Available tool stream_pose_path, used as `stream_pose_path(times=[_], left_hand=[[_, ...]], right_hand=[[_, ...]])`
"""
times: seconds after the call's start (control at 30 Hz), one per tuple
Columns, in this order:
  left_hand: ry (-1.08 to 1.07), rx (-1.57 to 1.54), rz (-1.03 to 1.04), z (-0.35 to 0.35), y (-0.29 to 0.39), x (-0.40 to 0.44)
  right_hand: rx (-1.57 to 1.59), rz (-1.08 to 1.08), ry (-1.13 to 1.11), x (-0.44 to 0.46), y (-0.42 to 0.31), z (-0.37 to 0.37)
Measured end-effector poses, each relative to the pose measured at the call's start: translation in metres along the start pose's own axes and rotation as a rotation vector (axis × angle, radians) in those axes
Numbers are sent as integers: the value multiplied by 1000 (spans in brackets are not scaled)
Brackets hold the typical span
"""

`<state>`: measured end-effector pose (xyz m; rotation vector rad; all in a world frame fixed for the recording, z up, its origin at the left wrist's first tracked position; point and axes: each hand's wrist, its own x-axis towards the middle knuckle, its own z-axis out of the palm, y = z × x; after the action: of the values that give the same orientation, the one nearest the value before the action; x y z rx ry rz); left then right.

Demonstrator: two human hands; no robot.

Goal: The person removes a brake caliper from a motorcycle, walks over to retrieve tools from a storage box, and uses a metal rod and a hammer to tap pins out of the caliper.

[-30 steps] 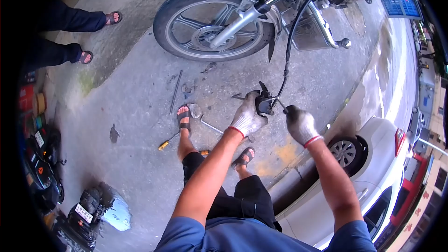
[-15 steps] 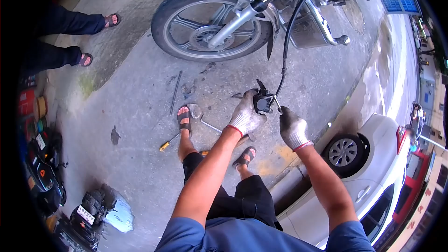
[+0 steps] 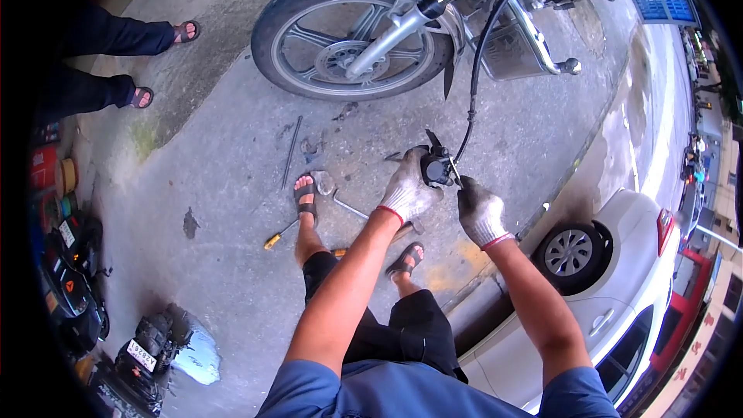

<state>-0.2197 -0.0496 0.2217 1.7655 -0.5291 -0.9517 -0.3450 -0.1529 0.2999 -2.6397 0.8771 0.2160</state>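
My left hand (image 3: pixel 412 189), in a worn white glove, is closed round a black brake caliper (image 3: pixel 436 169). A black brake hose (image 3: pixel 474 81) runs from the caliper up to the motorcycle (image 3: pixel 418 23). Gloved too, my right hand (image 3: pixel 481 210) is closed on a thin metal wrench (image 3: pixel 455 173), whose far end lies against the caliper beside the hose fitting. The fingertips of the right hand are partly hidden, and small details of the fitting cannot be made out.
On the concrete around my feet lie a yellow-handled screwdriver (image 3: pixel 272 241), a metal rod (image 3: pixel 292 152), a bent bar (image 3: pixel 350 207) and a hammer (image 3: pixel 419 226). A white car (image 3: pixel 604 279) stands at right. Another person's sandalled feet (image 3: pixel 186 32) are at upper left.
My right hand and the wrench have shifted slightly left, closer to the caliper, and the wrench's angle has changed a little. My left hand stays nearly still on the caliper.
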Motion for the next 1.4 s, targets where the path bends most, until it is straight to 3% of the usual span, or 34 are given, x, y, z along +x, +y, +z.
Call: stream_pose_path(times=[0.13,0.2,0.23,0.3,0.37,0.43,0.57,0.7,0.77,0.83,0.87,0.93,1.07,1.1,1.17,1.2,1.23,1.3,1.33,1.4], left_hand=[[19,27,15,-13,21,-7],[-45,-4,-20,-18,34,-13],[-51,-3,-17,-18,35,-12],[-74,-145,-107,-20,34,-7],[-48,-85,-68,-25,27,1],[3,2,3,-28,20,1],[6,42,-56,-24,19,-4],[-51,-10,-145,-21,19,2],[-31,156,-42,-17,22,4],[-25,183,-18,-12,23,3],[-22,213,7,-9,24,3],[-40,186,-12,-4,26,3],[-75,222,-25,0,30,6],[-101,250,-27,1,31,6],[-108,251,-40,2,28,5],[-104,254,-50,1,28,8],[-100,252,-51,-1,30,8],[-141,217,-54,-5,30,7],[-140,220,-58,-3,27,7],[-137,61,-139,1,25,12]], right_hand=[[-54,40,-267,19,-7,-31],[46,127,-606,49,-11,-50],[6,25,-649,61,-18,-60],[67,157,-680,73,-23,-61],[96,182,-691,71,-28,-57],[390,452,-689,54,-38,-53],[446,521,-691,48,-34,-47],[144,208,-707,47,-24,-39],[0,86,-738,48,-9,-25],[-737,-653,-871,48,9,-4],[-744,-650,-871,47,18,4],[-683,-445,-850,45,19,4],[-765,-458,-1009,57,-7,-29],[-679,-256,-1062,61,-2,-24],[-949,-578,-1274,68,7,-17],[-955,-577,-1270,66,16,-11],[-721,-276,-1081,58,23,-4],[-422,80,-846,50,31,3],[-418,77,-849,47,15,-10],[-267,310,-717,44,-20,-34]])
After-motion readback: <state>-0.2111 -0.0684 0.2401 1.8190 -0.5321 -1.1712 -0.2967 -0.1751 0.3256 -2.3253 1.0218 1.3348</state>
